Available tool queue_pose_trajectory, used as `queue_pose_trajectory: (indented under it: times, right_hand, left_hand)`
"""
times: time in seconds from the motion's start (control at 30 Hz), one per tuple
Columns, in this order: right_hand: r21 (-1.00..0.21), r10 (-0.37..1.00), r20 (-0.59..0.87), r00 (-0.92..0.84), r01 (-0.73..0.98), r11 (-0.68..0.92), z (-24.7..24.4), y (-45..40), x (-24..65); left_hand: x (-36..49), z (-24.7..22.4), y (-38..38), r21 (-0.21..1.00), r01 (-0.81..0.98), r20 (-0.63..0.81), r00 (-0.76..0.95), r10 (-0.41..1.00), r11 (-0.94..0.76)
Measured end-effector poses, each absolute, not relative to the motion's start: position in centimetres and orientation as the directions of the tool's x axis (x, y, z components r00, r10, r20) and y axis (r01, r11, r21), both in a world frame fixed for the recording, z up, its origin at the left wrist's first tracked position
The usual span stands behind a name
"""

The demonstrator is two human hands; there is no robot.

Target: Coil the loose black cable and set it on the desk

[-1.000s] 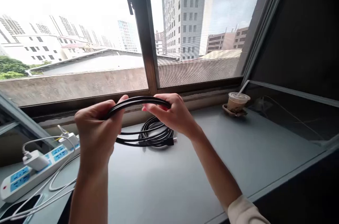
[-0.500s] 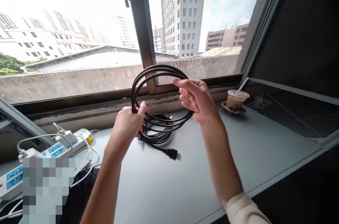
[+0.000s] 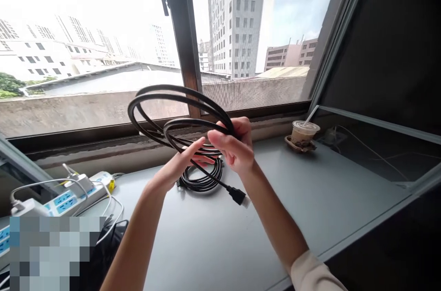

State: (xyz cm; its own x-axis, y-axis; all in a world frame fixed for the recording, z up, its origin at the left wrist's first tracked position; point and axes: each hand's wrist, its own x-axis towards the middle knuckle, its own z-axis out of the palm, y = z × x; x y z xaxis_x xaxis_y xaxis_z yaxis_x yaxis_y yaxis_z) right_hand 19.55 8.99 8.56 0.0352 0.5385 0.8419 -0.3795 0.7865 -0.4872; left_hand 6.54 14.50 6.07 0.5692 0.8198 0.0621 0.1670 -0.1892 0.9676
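A thick black cable [image 3: 179,122] hangs in loose loops above the desk, with a connector [image 3: 237,195] dangling in front of my right wrist. My right hand [image 3: 236,144] is closed round the loops at their right side. Beneath the loops, my left hand [image 3: 179,165] has its thumb and fingers apart, close to the strands and to my right fingertips; it does not grip the cable. Behind and below lies a second coiled black cable [image 3: 203,184] on the grey desk [image 3: 206,245].
At the left are a power strip [image 3: 74,198] with plugs and white cords, a black item [image 3: 110,247] and a pixelated area. A lidded cup [image 3: 303,132] with a straw stands on a small holder at the back right, near the window frame [image 3: 193,70].
My left hand has opened off the cable and moved right, towards my right hand. My right hand has shifted left and lower with the loops, which now spread out to the left.
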Motion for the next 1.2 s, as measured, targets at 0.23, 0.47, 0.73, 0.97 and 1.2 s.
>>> queue_pose_trajectory:
  times: [0.23, 0.47, 0.73, 0.97, 1.2]
  right_hand:
    - [-0.5, 0.805, 0.581, 0.123, -0.727, 0.472, 8.4, 11.4, 19.4]
    - [-0.511, 0.91, 0.405, 0.083, -0.805, 0.301, 8.4, 12.7, 19.4]
    - [-0.671, 0.661, 0.666, 0.346, -0.111, 0.734, 7.6, 11.4, 18.1]
    - [-0.446, 0.357, 0.888, 0.291, 0.351, 0.823, 7.4, 10.6, 18.2]
    - [-0.354, 0.249, 0.934, 0.257, 0.558, 0.751, 7.7, 10.7, 19.2]
  left_hand:
    - [7.7, 6.7, 14.6, 0.92, -0.147, 0.389, 0.244, 0.889, -0.363]
    - [8.2, 6.9, 13.6, 0.718, -0.129, 0.671, -0.134, 0.73, -0.684]
    - [5.6, 8.6, 12.7, 0.726, -0.126, 0.65, -0.193, 0.735, -0.676]
    - [4.1, 9.3, 12.1, 0.742, 0.042, 0.671, -0.046, 0.74, -0.669]
    - [3.7, 9.5, 12.1, 0.788, 0.095, 0.602, 0.08, 0.794, -0.608]
